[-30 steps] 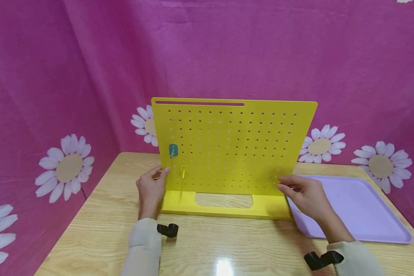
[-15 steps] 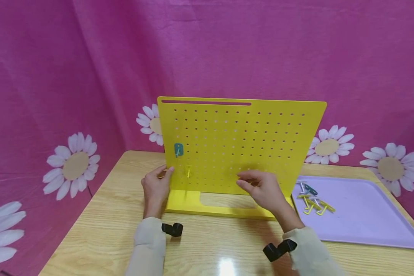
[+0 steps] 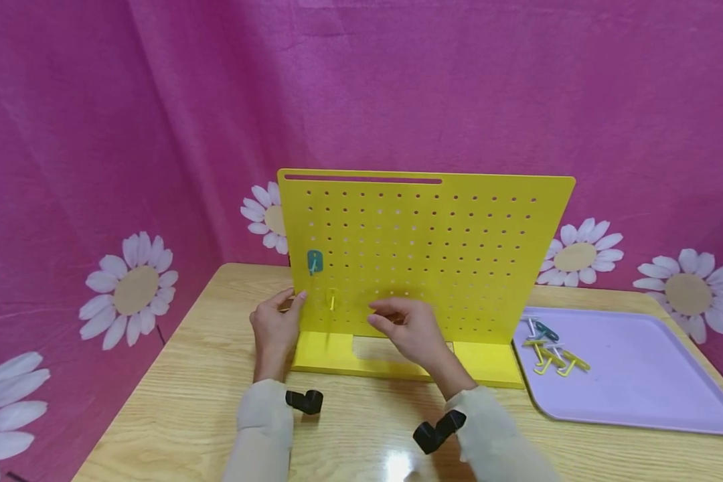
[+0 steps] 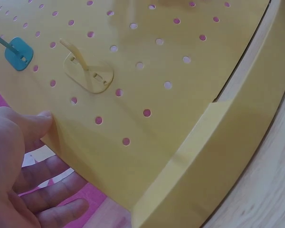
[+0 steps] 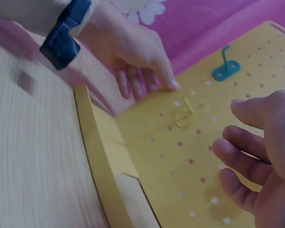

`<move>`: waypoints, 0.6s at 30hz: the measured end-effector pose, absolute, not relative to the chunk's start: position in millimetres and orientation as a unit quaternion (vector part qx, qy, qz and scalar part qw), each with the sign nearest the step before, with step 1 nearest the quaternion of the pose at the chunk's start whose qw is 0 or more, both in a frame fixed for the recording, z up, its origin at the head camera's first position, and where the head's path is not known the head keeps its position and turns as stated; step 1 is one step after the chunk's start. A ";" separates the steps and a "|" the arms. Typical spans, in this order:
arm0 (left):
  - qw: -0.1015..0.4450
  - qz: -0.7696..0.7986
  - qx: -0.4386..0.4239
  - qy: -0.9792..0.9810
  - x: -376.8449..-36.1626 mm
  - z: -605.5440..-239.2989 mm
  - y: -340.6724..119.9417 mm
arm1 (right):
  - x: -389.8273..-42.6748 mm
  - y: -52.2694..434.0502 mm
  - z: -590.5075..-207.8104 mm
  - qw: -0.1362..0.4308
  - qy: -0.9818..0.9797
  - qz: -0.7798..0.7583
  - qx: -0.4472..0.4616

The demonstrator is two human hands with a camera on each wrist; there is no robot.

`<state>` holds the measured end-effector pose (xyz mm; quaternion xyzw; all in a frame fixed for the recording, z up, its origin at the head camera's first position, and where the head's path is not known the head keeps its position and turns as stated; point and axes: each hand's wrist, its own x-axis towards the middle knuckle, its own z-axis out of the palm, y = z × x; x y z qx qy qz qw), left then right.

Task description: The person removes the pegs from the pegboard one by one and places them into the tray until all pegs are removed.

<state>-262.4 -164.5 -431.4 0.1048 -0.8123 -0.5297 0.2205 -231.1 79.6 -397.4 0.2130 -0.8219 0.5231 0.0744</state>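
A yellow pegboard (image 3: 434, 268) stands upright on its yellow base (image 3: 488, 361). My left hand (image 3: 277, 328) holds its left edge, the thumb on the front face and the other fingers behind, as the left wrist view shows. Close by, a yellow hook (image 4: 88, 73) is fixed on the board, and a teal hook (image 3: 315, 261) sits higher, nearer the edge. My right hand (image 5: 266, 161) is in front of the board's lower middle, to the right of the yellow hook. Its fingers are loosely bent, and I see nothing between them.
To the board's right, a lilac tray (image 3: 638, 375) holds several loose hooks (image 3: 548, 355) in yellow, white and green at its left end. Wooden table (image 3: 349, 428) lies in front. A magenta cloth (image 3: 434, 87) with daisies hangs behind.
My right hand has moved left across the front of the board, from its right edge beside the tray toward the yellow hook. The left hand keeps its hold on the edge.
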 end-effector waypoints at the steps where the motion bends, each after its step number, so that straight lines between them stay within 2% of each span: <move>1: 0.216 -0.531 0.108 -0.812 -262.4 -431.3 -164.2 | -231.9 75.6 -397.9 0.072 -0.819 0.527 0.215; 18: 0.216 -0.533 0.105 -0.811 -263.5 -432.1 -164.3 | -247.7 24.7 -412.9 0.067 -0.810 0.540 0.219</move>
